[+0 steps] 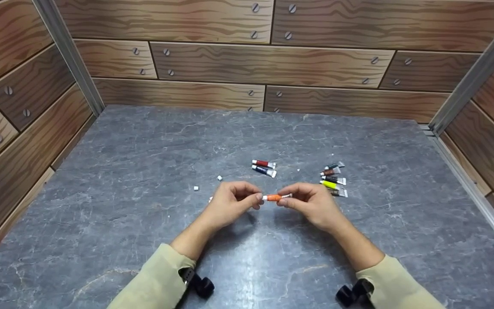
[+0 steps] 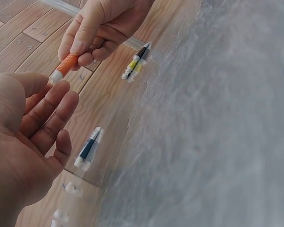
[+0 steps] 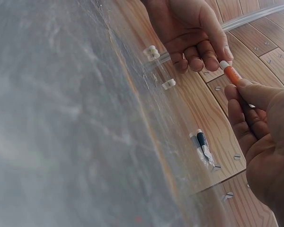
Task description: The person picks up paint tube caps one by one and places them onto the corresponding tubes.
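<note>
A small orange paint tube [image 1: 273, 198] is held level above the grey table, its white cap pointing left. My right hand [image 1: 315, 207] pinches the tube's crimped end between thumb and fingers. At the other end, the thumb and forefinger of my left hand [image 1: 230, 204] pinch the white cap [image 2: 56, 76]; the remaining fingers are loosely bent in the left wrist view. Just beyond the hands lie a red paint tube [image 1: 264, 164] and a dark blue paint tube [image 1: 264, 171], side by side.
To the right, several paint tubes lie in a column, among them a yellow tube [image 1: 330, 185] and a brown tube [image 1: 330, 172]. Loose white caps [image 1: 196, 188] are scattered left of the hands. Wood-patterned walls [image 1: 272, 64] enclose the grey table [image 1: 144, 141] at the back and sides.
</note>
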`<action>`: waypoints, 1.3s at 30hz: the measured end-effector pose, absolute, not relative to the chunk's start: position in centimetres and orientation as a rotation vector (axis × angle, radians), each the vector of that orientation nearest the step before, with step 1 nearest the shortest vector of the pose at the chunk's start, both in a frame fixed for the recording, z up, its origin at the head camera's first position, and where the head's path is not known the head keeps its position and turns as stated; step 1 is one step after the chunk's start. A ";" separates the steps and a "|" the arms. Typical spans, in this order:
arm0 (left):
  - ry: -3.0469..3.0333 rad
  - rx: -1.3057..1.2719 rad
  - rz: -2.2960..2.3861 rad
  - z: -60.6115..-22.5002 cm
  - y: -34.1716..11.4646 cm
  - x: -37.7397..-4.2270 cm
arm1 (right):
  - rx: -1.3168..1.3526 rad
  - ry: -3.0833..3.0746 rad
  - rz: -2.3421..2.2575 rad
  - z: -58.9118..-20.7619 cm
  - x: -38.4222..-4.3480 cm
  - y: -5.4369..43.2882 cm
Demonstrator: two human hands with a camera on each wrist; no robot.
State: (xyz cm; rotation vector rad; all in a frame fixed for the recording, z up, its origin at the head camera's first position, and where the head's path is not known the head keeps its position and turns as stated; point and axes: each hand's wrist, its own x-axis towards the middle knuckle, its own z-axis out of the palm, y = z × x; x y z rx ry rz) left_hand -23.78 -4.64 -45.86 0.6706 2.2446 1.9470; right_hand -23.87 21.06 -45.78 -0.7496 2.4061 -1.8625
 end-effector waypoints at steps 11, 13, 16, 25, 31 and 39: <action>2.247 0.683 1.937 -45.9 -4.6 -23.8 | -0.750 2.401 -1.865 -45.8 -23.9 21.0; 2.246 0.689 1.939 -45.9 -4.6 -23.8 | -0.750 2.394 -1.867 -45.8 -23.9 21.0; 2.247 0.698 1.945 -46.0 -4.6 -23.8 | -0.754 2.379 -1.874 -45.8 -23.9 20.9; 2.278 0.674 1.939 -45.9 -4.5 -23.7 | -0.765 2.359 -1.879 -45.8 -23.9 21.0; 2.305 0.663 1.928 -45.9 -4.5 -23.7 | -0.761 2.363 -1.880 -45.8 -23.9 20.9; 2.242 0.664 1.935 -46.0 -4.5 -23.8 | -0.756 2.371 -1.876 -45.7 -23.9 20.9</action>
